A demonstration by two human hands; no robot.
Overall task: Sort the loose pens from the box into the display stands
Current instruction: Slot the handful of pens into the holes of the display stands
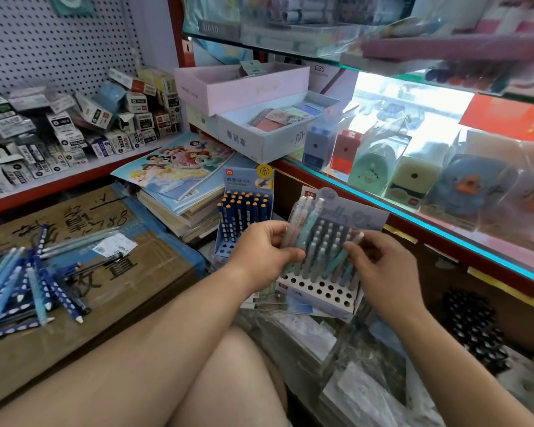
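Between the fingers of the left hand the pens are pale pink and mint. Under the fingers of the right hand the stand is white with dark holes. Behind the left fingers are navy pens with orange tops; far left, loose pens, navy with white spots.

Two hands at work, left hand and right hand. Two display stands: a dark blue stand, a pastel stand. Three or four pastel pens in the left, one more in the right. One cardboard box, its loose pens too tangled to count.
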